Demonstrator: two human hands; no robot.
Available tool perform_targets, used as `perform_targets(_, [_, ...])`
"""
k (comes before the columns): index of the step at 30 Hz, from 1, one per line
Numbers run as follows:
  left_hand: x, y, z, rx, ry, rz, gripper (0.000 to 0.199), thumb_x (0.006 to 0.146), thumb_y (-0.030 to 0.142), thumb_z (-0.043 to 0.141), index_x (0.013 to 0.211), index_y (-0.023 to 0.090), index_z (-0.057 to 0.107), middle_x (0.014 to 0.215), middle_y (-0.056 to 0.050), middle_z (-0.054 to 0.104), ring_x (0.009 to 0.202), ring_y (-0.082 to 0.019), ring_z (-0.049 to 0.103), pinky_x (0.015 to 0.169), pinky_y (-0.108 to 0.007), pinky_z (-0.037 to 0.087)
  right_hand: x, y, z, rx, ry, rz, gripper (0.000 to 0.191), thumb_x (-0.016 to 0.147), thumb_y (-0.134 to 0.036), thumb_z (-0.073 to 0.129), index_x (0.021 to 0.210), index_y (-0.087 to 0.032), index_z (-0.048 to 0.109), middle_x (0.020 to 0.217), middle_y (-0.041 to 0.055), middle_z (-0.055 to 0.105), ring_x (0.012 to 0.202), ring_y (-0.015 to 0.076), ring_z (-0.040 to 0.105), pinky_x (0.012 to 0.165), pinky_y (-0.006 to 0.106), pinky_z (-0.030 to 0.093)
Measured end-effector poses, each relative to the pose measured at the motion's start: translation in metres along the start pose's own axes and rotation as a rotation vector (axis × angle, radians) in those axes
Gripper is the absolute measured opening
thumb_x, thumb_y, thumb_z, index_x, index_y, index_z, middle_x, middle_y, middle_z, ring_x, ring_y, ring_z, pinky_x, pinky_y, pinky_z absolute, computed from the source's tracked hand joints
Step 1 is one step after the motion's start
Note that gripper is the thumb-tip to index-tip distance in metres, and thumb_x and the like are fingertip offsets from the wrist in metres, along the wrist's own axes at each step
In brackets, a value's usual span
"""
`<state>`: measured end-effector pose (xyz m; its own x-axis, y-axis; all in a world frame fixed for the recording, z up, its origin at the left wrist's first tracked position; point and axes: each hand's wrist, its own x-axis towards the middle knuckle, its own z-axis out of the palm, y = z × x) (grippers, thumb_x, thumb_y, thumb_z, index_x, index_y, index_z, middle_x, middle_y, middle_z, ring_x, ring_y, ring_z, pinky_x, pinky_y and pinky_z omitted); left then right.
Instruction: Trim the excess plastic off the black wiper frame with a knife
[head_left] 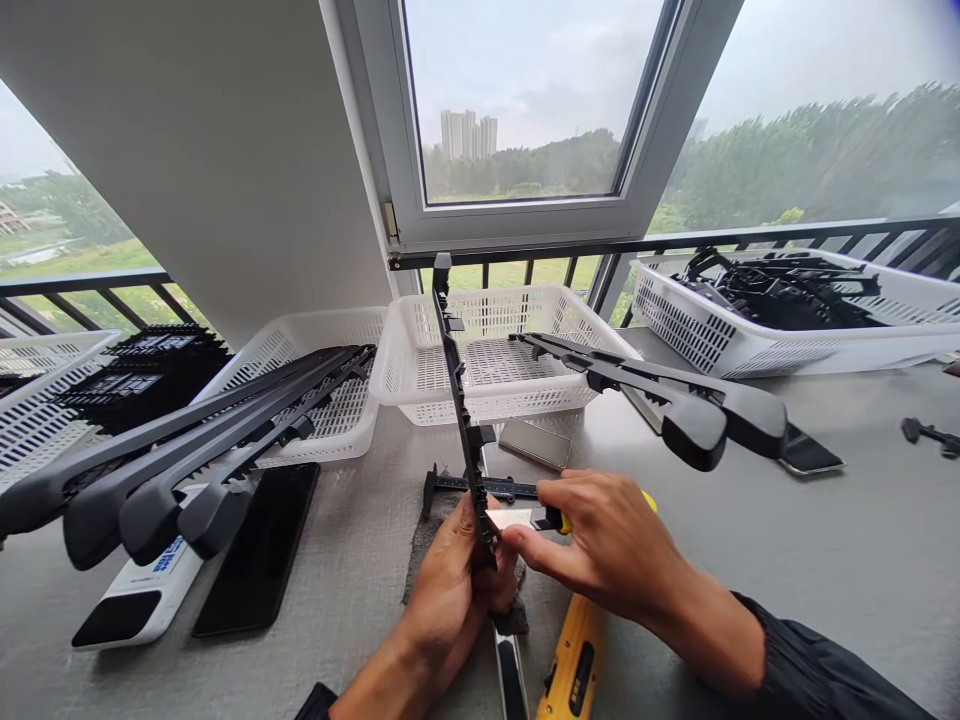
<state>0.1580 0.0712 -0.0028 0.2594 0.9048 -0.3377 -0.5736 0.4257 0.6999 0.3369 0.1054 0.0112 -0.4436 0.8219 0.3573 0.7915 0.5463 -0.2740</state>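
My left hand is closed around the lower end of a long black plastic trim strip, which stands nearly upright with clips along one edge. In my right hand is a yellow utility knife, its handle mostly hidden by my fingers. The blade points left and reaches the strip just above my left hand. I cannot tell whether it cuts into the plastic. Behind the hands lies a dark caliper on the table. A yellow-handled tool rests below my right wrist.
White baskets line the back by the window, some holding black plastic parts. Long black strips lie across the left basket and at right. A black phone and a white device lie left.
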Motion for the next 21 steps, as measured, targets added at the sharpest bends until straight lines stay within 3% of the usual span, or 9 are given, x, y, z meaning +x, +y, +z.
perform_targets(21, [-0.0021, 0.0006, 0.0021, -0.034, 0.097, -0.048, 0.066, 0.059, 0.066, 0.1, 0.074, 0.021, 0.055, 0.054, 0.009, 0.048, 0.048, -0.005, 0.03, 0.046, -0.019, 0.023, -0.0006, -0.0043, -0.0025, 0.004, 0.091, -0.014, 0.075, 0.106, -0.078, 0.041, 0.059, -0.021, 0.055, 0.056, 0.0003, 0.051, 0.054, 0.0147, 0.045, 0.058, 0.03, 0.023])
